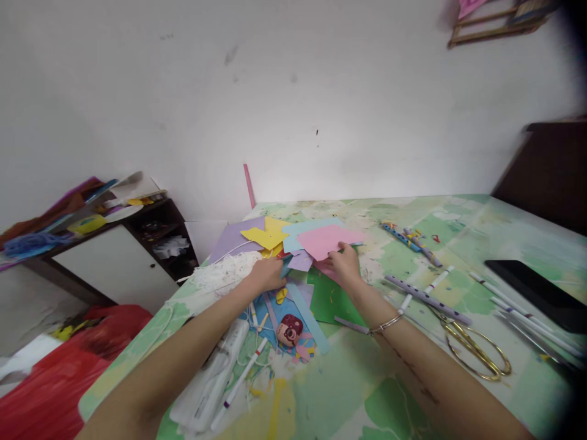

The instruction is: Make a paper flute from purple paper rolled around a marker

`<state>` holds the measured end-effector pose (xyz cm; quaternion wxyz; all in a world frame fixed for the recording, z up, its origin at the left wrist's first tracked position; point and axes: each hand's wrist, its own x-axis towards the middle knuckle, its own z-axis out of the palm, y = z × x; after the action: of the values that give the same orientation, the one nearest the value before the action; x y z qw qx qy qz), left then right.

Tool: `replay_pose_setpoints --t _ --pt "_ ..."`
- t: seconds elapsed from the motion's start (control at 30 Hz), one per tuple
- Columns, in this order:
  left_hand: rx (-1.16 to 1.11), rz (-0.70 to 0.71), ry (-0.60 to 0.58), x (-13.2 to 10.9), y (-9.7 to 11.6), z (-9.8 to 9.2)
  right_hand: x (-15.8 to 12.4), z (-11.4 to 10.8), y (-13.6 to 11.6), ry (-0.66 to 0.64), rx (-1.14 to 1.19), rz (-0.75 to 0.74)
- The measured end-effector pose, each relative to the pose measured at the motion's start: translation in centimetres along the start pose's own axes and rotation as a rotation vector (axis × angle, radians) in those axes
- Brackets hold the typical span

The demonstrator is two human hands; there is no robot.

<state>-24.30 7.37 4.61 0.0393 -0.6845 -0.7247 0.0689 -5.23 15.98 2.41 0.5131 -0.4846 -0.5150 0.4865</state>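
Over the middle of the table, my right hand pinches the lower edge of a pink sheet of paper. Beneath it show a light blue sheet, a green sheet and a small lilac piece. My left hand is closed among the paper scraps, beside a bundle of white string; what its fingers hold is hidden. Yellow paper and a purple sheet lie just beyond it. Nearer me are a light blue strip and a dark red bear-faced item.
Gold-handled scissors, a dotted purple paper tube, white markers and a black phone lie at the right. Two decorated tubes lie farther back. A white case is at the near left, by a red bag.
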Motion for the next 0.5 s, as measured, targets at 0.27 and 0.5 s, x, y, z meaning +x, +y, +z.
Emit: replay_pose_setpoints --t 0.27,0.5 --pt "0.031 0.002 -0.001 0.0 0.3 -0.1 -2.3 3.1 0.4 -0.092 -0.12 0.015" --pt "0.022 0.019 0.013 -0.2 0.0 -0.4 0.5 2.8 -0.2 0.086 -0.198 -0.089"
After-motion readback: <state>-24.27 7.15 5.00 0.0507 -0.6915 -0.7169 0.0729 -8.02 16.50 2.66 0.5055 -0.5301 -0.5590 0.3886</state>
